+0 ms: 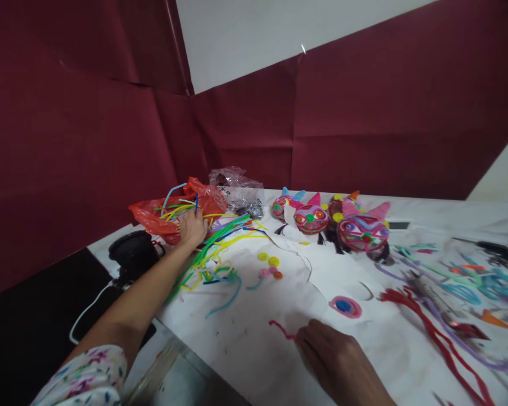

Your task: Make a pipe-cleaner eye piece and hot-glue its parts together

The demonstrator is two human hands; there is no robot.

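My left hand [193, 226] reaches into a pile of coloured pipe cleaners [220, 239] beside a red plastic bag [152, 217]; its fingers are bent among the stems, and what they hold, if anything, is too small to tell. Low in the view, my right hand [332, 349] pinches a short, wavy red-pink pipe cleaner [283, 329] that points left over the white sheet. Above and to the right of that hand lies a pink and blue oval coil [345, 307]. Yellow, pink and orange discs [273, 262] rest between the two hands.
Several decorated, horned heads [364, 232] line the back of the white table. A clear plastic bag [239, 189] sits by the red one. A black round device [133, 251] with a white cable stands left. Red yarn-like strands [432, 321], blue coils [502, 287] and tools lie right.
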